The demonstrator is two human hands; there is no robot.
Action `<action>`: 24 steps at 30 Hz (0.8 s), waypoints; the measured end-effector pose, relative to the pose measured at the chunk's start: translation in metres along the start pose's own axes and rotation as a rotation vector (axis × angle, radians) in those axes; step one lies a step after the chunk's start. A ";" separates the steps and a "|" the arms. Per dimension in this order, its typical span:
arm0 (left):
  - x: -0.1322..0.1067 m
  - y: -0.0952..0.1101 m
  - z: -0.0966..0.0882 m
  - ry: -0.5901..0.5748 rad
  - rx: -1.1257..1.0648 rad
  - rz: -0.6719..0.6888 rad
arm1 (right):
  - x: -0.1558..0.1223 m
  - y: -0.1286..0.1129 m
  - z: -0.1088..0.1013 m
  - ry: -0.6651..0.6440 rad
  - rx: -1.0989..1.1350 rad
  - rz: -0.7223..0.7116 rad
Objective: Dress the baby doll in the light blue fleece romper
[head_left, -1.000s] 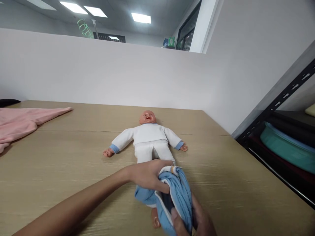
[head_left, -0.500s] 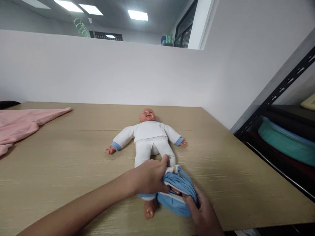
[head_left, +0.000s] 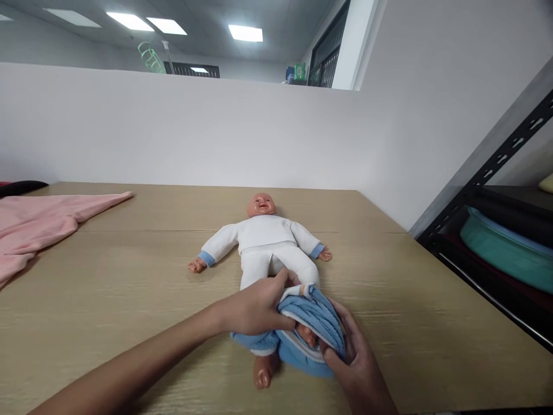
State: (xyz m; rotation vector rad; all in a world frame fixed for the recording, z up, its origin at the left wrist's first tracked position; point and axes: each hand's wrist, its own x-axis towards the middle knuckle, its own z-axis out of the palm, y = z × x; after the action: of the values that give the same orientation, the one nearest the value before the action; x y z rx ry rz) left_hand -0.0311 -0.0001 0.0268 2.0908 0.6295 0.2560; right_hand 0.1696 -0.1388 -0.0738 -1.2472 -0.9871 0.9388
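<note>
A baby doll [head_left: 263, 233] in a white top and white trousers lies on its back on the wooden table [head_left: 129, 276], head away from me. A bunched blue garment [head_left: 309, 323] with white trim is around its lower legs. My left hand [head_left: 254, 308] grips the garment's left side at the doll's left leg. My right hand [head_left: 354, 357] grips the garment's right side, where one doll foot shows inside the opening. The doll's other bare foot [head_left: 262, 374] sticks out below the cloth.
A pink cloth [head_left: 38, 222] lies at the table's far left. A white partition wall stands behind the table. At the right is a black metal shelf [head_left: 488, 173] holding a teal object [head_left: 505, 248].
Both hands have drawn the blue garment further up the doll's legs, away from me. One foot now shows inside the opening, and the view has shifted slightly.
</note>
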 end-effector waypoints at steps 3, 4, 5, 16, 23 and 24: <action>-0.003 -0.003 0.002 0.036 -0.005 0.055 | 0.005 -0.005 0.003 -0.004 0.015 0.064; -0.004 -0.004 0.002 0.044 -0.003 0.069 | 0.008 -0.007 0.004 -0.002 0.010 0.056; -0.005 -0.005 0.002 0.051 -0.004 0.082 | 0.012 -0.008 0.003 -0.002 0.000 0.034; -0.011 -0.012 -0.005 0.216 0.282 0.124 | 0.082 -0.035 -0.038 -0.507 -0.397 -0.014; -0.051 -0.026 -0.012 0.338 0.283 0.040 | 0.093 -0.060 -0.048 -0.550 -0.514 -0.119; -0.056 -0.030 -0.014 0.330 0.252 0.017 | 0.096 -0.065 -0.045 -0.610 -0.493 -0.152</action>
State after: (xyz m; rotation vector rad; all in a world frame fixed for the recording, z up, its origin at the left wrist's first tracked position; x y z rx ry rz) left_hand -0.0947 -0.0055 0.0133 2.3173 0.8770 0.5643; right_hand 0.2435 -0.0675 -0.0040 -1.2800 -1.8545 1.0108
